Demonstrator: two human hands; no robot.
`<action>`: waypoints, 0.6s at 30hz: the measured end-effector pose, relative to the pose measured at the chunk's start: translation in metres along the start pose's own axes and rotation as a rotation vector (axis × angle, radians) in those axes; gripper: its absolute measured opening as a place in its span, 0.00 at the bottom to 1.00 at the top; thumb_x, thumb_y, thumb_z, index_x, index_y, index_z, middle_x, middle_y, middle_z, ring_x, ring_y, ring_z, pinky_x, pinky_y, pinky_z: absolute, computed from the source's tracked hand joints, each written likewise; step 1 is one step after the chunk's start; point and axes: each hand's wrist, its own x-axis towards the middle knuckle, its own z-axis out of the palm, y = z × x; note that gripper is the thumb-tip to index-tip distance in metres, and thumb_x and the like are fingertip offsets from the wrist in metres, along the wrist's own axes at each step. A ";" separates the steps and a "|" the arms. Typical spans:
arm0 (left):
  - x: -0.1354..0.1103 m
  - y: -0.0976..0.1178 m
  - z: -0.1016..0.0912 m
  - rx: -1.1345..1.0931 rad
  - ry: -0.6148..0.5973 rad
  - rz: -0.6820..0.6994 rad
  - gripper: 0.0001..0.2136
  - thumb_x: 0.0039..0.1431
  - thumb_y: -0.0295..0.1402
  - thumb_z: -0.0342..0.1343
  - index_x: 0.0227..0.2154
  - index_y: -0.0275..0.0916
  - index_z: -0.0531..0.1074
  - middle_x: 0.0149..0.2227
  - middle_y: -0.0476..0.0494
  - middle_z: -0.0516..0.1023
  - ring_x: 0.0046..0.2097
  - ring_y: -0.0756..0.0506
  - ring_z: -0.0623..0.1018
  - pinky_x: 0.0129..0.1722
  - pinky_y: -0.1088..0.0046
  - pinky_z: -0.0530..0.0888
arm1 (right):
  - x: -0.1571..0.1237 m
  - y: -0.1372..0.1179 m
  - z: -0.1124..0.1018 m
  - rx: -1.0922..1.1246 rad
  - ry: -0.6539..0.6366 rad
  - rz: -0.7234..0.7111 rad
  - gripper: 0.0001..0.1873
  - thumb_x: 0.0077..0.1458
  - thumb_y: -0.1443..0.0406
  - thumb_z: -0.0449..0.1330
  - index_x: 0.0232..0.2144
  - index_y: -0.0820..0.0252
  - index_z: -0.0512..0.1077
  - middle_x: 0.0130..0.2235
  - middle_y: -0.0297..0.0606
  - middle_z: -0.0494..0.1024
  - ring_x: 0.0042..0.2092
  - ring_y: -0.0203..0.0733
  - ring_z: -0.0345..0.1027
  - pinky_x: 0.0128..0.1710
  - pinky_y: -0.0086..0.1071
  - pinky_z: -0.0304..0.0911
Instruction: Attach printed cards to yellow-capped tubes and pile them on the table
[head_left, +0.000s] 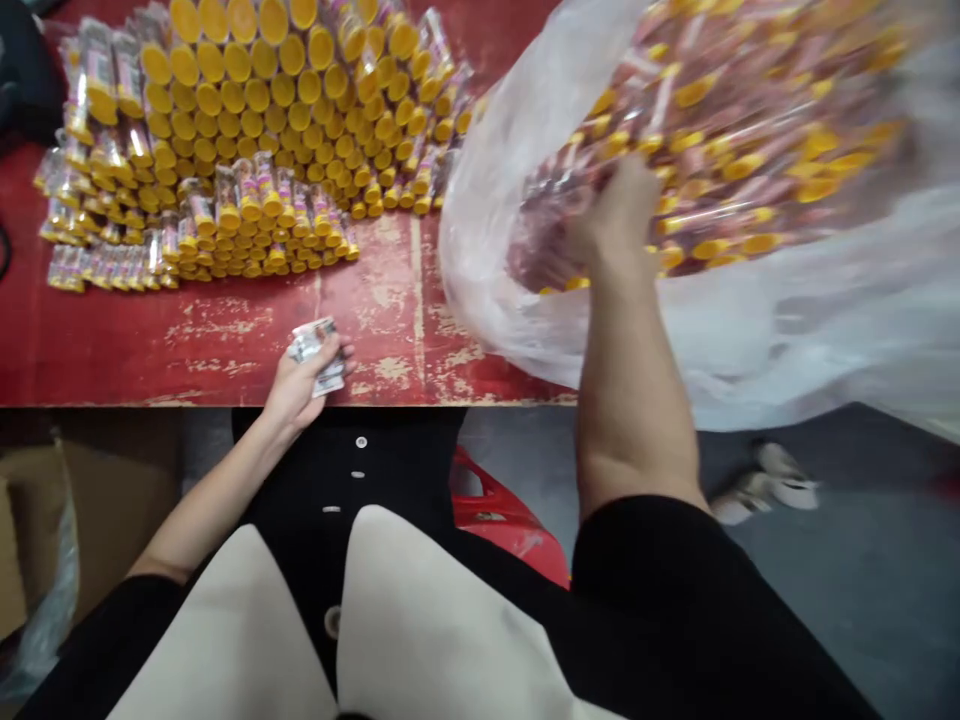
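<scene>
My left hand (304,375) is closed around a small stack of printed cards or labels (319,345), thumb on top, just above the table's front edge. Their print is too small to read. My right hand (619,205) reaches into a large clear plastic bag (487,220) among clear tubes with yellow caps (739,165). Its fingers are blurred and partly hidden by the tubes, so I cannot make out whether it grips one. Beyond my left hand, capped tubes (262,90) with printed inserts are piled in stacked rows, yellow ends mostly facing me.
The red table (232,340) has worn, scraped paint. Below it stand a red plastic stool (510,525) and, at left, a cardboard box (112,500). White shoes (780,480) lie on the grey floor at right. A dark object (30,75) sits at the far left.
</scene>
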 end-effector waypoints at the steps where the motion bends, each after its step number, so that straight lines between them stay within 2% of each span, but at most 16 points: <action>1: 0.004 -0.003 0.005 -0.035 -0.019 0.009 0.06 0.54 0.20 0.64 0.33 0.32 0.75 0.28 0.48 0.81 0.29 0.52 0.80 0.33 0.77 0.79 | -0.018 -0.019 -0.003 0.041 0.010 0.099 0.18 0.61 0.49 0.57 0.32 0.57 0.69 0.33 0.36 0.74 0.37 0.34 0.72 0.41 0.35 0.66; 3: 0.013 -0.009 0.011 -0.107 -0.051 0.031 0.04 0.56 0.19 0.62 0.32 0.32 0.75 0.28 0.49 0.80 0.29 0.54 0.80 0.35 0.77 0.79 | -0.063 -0.069 -0.007 0.228 -0.028 0.254 0.17 0.64 0.50 0.52 0.38 0.55 0.69 0.36 0.36 0.74 0.36 0.33 0.70 0.38 0.34 0.68; 5: 0.018 -0.017 0.016 -0.167 -0.056 0.059 0.05 0.56 0.19 0.62 0.31 0.32 0.75 0.28 0.50 0.80 0.29 0.54 0.79 0.38 0.77 0.78 | -0.112 -0.130 -0.003 0.389 -0.153 0.339 0.16 0.59 0.50 0.60 0.37 0.56 0.70 0.32 0.32 0.73 0.30 0.30 0.67 0.33 0.30 0.68; 6: 0.020 -0.021 0.019 -0.185 -0.048 0.073 0.05 0.55 0.19 0.64 0.31 0.32 0.75 0.28 0.50 0.79 0.29 0.55 0.79 0.39 0.77 0.78 | -0.133 -0.160 0.003 0.507 -0.240 0.439 0.16 0.56 0.52 0.65 0.36 0.57 0.71 0.33 0.32 0.74 0.30 0.29 0.66 0.35 0.30 0.68; 8: 0.020 -0.029 0.023 -0.197 -0.029 0.094 0.06 0.52 0.20 0.66 0.31 0.32 0.75 0.28 0.51 0.80 0.29 0.55 0.78 0.37 0.79 0.76 | -0.164 -0.209 0.021 0.671 -0.281 0.571 0.20 0.47 0.54 0.71 0.38 0.57 0.73 0.36 0.32 0.76 0.30 0.29 0.65 0.33 0.28 0.67; 9: 0.019 -0.032 0.024 -0.197 -0.024 0.097 0.07 0.51 0.20 0.67 0.30 0.33 0.75 0.28 0.51 0.79 0.29 0.55 0.78 0.36 0.80 0.75 | -0.172 -0.225 0.030 0.742 -0.286 0.607 0.21 0.44 0.54 0.73 0.36 0.58 0.73 0.36 0.31 0.76 0.31 0.29 0.66 0.35 0.28 0.67; 11: 0.016 -0.034 0.023 -0.207 -0.024 0.083 0.06 0.52 0.20 0.66 0.30 0.33 0.75 0.28 0.52 0.79 0.28 0.56 0.78 0.34 0.81 0.73 | -0.178 -0.241 0.042 0.821 -0.297 0.627 0.20 0.43 0.54 0.74 0.30 0.60 0.73 0.32 0.30 0.74 0.32 0.29 0.65 0.36 0.27 0.66; 13: 0.013 -0.034 0.020 -0.213 -0.032 0.065 0.05 0.54 0.21 0.64 0.31 0.35 0.75 0.27 0.53 0.78 0.29 0.56 0.78 0.36 0.81 0.73 | -0.175 -0.242 0.046 0.840 -0.323 0.630 0.20 0.45 0.52 0.72 0.24 0.61 0.70 0.27 0.29 0.70 0.31 0.29 0.64 0.34 0.26 0.64; 16: 0.008 -0.034 0.013 -0.184 -0.022 0.094 0.06 0.53 0.24 0.66 0.32 0.36 0.75 0.28 0.54 0.78 0.30 0.55 0.78 0.38 0.79 0.73 | -0.172 -0.237 0.044 0.828 -0.304 0.667 0.23 0.46 0.49 0.71 0.23 0.61 0.69 0.26 0.28 0.69 0.29 0.28 0.62 0.31 0.25 0.62; 18: 0.006 -0.037 0.009 -0.160 0.009 0.141 0.09 0.50 0.27 0.69 0.30 0.36 0.74 0.28 0.54 0.77 0.28 0.56 0.76 0.34 0.80 0.72 | -0.174 -0.239 0.044 0.817 -0.262 0.689 0.25 0.45 0.47 0.71 0.24 0.60 0.68 0.26 0.28 0.69 0.28 0.27 0.61 0.30 0.25 0.62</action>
